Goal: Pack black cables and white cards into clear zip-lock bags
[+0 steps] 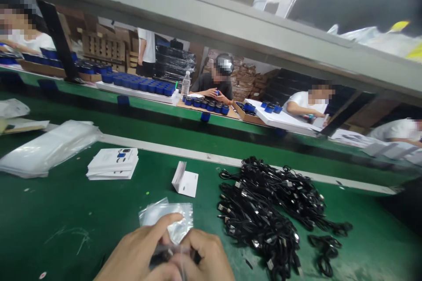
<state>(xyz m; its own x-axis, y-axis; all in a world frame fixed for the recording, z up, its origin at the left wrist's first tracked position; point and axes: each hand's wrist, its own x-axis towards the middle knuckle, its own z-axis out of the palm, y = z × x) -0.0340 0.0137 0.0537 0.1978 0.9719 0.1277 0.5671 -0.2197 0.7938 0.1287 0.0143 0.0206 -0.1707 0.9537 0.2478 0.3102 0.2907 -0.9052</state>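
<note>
My left hand (135,250) and my right hand (206,254) meet at the bottom of the view, both gripping a clear plastic bag (171,219). A dark bundle, probably black cable, sits between my fingers and is mostly hidden. To the right of my right hand lies a large tangled heap of black USB cables (260,210) with metal plugs, and a small separate coil (325,250) lies beside it. Ahead of my hands are a fanned stack of white booklets (185,183) and a larger white stack (112,163).
A pile of clear plastic bags (49,151) lies at the left of the green workbench (66,210). Beyond a raised metal rail, a green conveyor (158,114) carries blue items on white trays, and several co-workers (214,83) sit across it. A grey beam (204,26) crosses above.
</note>
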